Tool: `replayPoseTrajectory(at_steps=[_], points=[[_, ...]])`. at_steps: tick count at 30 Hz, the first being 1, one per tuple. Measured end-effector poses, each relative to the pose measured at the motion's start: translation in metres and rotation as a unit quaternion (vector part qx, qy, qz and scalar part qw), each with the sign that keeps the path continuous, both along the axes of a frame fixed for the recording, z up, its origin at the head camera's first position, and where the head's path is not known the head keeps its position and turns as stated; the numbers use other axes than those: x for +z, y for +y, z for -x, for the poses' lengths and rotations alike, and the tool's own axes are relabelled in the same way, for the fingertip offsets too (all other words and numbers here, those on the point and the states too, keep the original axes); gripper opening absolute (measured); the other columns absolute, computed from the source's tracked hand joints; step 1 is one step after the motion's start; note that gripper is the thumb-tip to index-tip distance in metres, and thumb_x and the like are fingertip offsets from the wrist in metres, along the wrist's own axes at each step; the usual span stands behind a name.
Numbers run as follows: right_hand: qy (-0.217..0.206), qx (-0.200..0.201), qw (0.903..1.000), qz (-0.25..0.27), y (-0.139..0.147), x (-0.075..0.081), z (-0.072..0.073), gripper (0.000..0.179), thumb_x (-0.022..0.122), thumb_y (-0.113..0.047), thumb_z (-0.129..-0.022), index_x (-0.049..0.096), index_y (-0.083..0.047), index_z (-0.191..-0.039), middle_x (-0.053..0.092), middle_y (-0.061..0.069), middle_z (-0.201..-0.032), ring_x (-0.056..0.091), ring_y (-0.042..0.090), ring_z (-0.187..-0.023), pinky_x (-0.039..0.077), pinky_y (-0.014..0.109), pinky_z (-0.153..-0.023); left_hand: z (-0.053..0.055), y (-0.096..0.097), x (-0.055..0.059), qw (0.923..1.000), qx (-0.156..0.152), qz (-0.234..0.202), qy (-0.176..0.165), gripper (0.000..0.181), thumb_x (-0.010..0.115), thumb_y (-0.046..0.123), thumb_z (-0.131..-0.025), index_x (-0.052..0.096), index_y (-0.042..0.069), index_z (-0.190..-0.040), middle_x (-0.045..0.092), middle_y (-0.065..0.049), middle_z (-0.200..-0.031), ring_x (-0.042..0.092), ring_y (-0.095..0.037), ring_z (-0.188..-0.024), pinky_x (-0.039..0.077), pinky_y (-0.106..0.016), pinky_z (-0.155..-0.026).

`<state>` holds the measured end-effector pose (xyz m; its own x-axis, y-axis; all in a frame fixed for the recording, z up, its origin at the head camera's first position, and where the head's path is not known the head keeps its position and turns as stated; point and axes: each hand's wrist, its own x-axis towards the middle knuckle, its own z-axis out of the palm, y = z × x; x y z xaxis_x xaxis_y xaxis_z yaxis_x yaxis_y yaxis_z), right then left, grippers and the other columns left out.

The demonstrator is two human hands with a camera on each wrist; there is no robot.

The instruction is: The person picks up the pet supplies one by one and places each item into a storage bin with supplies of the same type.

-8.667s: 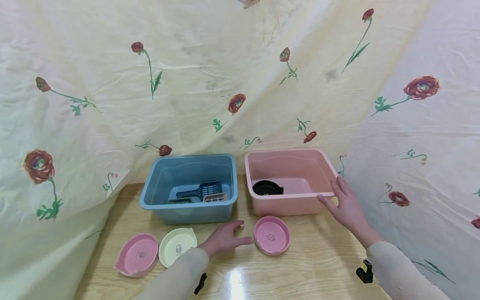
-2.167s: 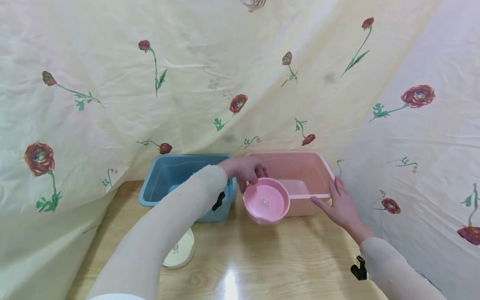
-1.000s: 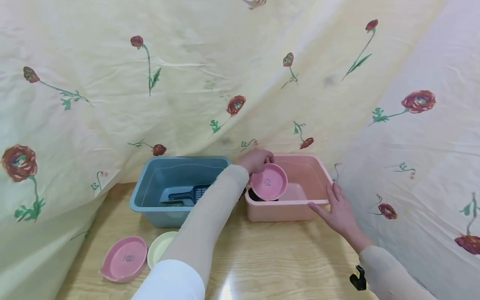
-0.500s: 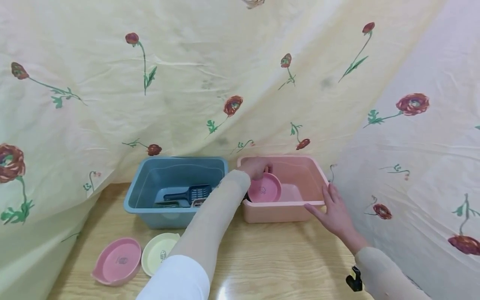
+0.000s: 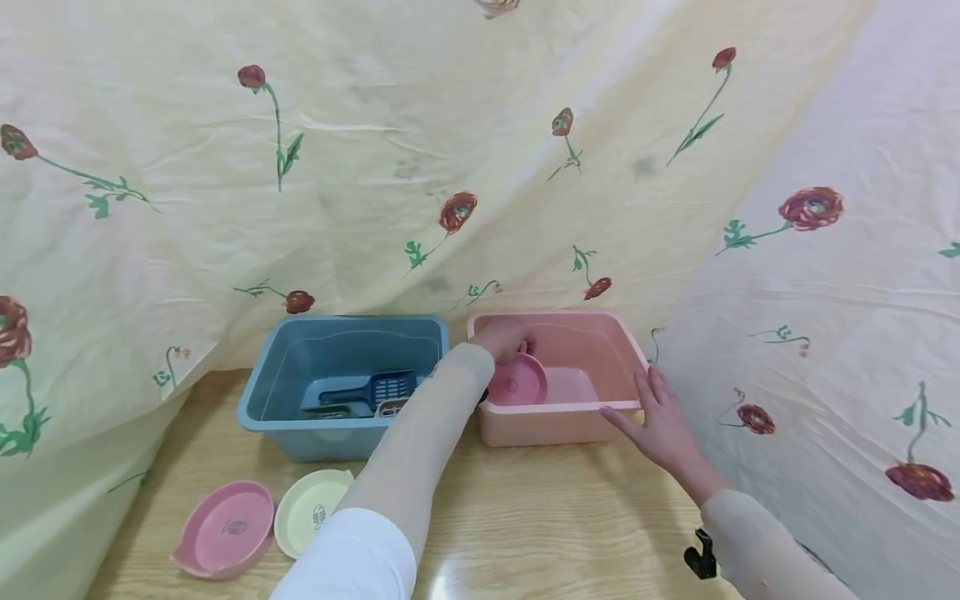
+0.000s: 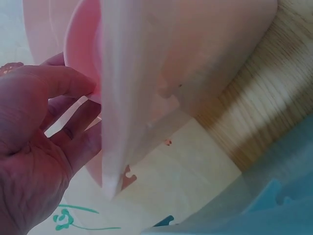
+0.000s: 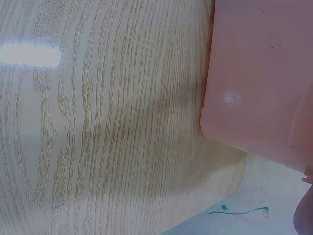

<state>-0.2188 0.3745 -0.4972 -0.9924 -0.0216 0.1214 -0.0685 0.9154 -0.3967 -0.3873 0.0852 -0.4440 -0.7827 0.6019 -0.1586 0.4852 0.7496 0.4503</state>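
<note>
Inside the left part of a pink litter box [image 5: 555, 425], my left hand [image 5: 504, 337] pinches the rim of a round pink pet bowl [image 5: 517, 385] with a print in its centre. From the left wrist view, thumb and fingers close on the edge of the bowl [image 6: 80, 44], beside the box's wall [image 6: 142, 73]. The black bowl seen earlier in this box is hidden by the pink bowl and my arm. My right hand [image 5: 663, 425] rests at the box's front right corner, fingers spread along the rim, thumb at the front edge.
A blue litter box [image 5: 330, 423] stands to the left, holding a dark blue slotted scoop [image 5: 375, 390], a dark green item [image 5: 327, 411] and a pale slotted scoop [image 5: 390, 407]. On the wooden table [image 5: 540, 517] lie another pink bowl [image 5: 227, 529] and a cream bowl [image 5: 307, 508], partly behind my left sleeve.
My left hand picked the pink bowl up off the table, carried it over the pink box's rim and lowered it inside. My right hand has stayed at the box's corner.
</note>
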Motion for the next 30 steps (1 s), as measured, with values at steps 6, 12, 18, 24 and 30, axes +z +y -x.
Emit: replayPoseTrajectory(at_steps=[6,12,18,24,30], points=[[0.001,0.001,1.0,-0.001,0.001,-0.003,0.0,0.109,0.068,-0.06,-0.099,0.012,0.002,-0.169,0.0,0.032,-0.175,0.005,0.055,-0.16,0.017,0.079,-0.12,-0.004,-0.003,0.0,0.999,0.027,-0.012,-0.033,0.028,0.063,0.004,-0.104,0.077,0.023,-0.12,0.066,0.003,-0.106,0.058,-0.016,-0.099,0.05,-0.027,-0.084],[0.01,0.003,0.9999,0.001,0.002,-0.005,0.002,0.108,0.068,-0.06,-0.099,0.014,0.002,-0.169,0.001,0.033,-0.175,0.007,0.057,-0.159,0.018,0.08,-0.119,-0.002,-0.004,0.013,0.9939,0.036,-0.036,-0.098,0.046,0.065,-0.003,-0.099,0.073,0.027,-0.133,0.065,-0.004,-0.134,0.057,-0.019,-0.113,0.054,-0.032,-0.093],[0.016,0.009,0.9998,0.009,0.002,-0.003,0.003,0.106,0.069,-0.057,-0.1,0.016,0.005,-0.168,0.002,0.035,-0.173,0.006,0.057,-0.159,0.018,0.08,-0.119,-0.002,-0.011,0.04,0.9873,0.044,-0.019,-0.151,0.044,0.075,0.005,-0.097,0.07,0.029,-0.134,0.064,-0.003,-0.134,0.058,-0.022,-0.119,0.056,-0.039,-0.102],[0.014,0.01,0.9998,0.011,-0.001,-0.001,0.004,0.106,0.068,-0.058,-0.1,0.015,0.004,-0.168,0.001,0.035,-0.173,0.004,0.056,-0.159,0.017,0.08,-0.12,-0.005,-0.028,0.074,0.9837,0.014,-0.018,-0.178,0.047,0.077,0.007,-0.097,0.067,0.023,-0.14,0.061,-0.009,-0.142,0.057,-0.027,-0.128,0.063,-0.047,-0.092],[0.02,0.012,0.9996,0.015,0.001,-0.004,0.003,0.105,0.069,-0.057,-0.1,0.018,0.005,-0.167,0.003,0.036,-0.173,0.004,0.056,-0.16,0.016,0.08,-0.12,-0.011,-0.046,0.106,0.9818,-0.021,0.015,-0.188,0.047,0.072,0.01,-0.101,0.063,0.022,-0.146,0.056,-0.011,-0.152,0.055,-0.028,-0.132,0.066,-0.045,-0.085]])
